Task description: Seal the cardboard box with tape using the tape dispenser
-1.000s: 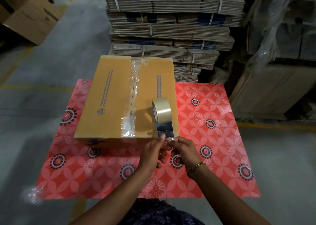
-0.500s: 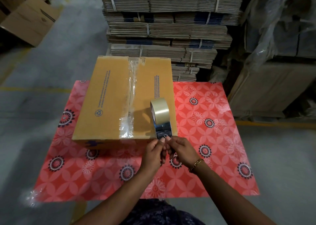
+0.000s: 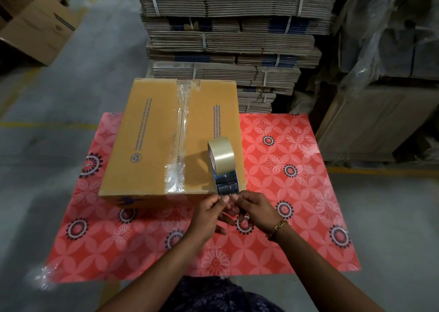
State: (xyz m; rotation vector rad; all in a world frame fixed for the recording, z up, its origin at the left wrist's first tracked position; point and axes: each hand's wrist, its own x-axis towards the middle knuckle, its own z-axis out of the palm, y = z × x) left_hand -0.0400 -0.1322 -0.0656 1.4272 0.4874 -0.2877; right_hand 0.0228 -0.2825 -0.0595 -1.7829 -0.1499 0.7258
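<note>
Both hands, left hand (image 3: 209,210) and right hand (image 3: 255,208), pinch the tape end at the tape dispenser (image 3: 224,169), same as before; dispenser stays on box (image 3: 152,145) near-right corner, table (image 3: 297,193) far-left.

Both forearms are reaching in from six o'clock and converging toward twelve. The left hand (image 3: 209,213) is curling, its thumb and forefinger pinching together at the top, the remaining fingers folding beneath. The right hand (image 3: 255,207) is sitting at its three o'clock, fingertips (image 3: 234,196) pinching and meeting the left's, with a gold bracelet (image 3: 276,227) circling the wrist.
</note>
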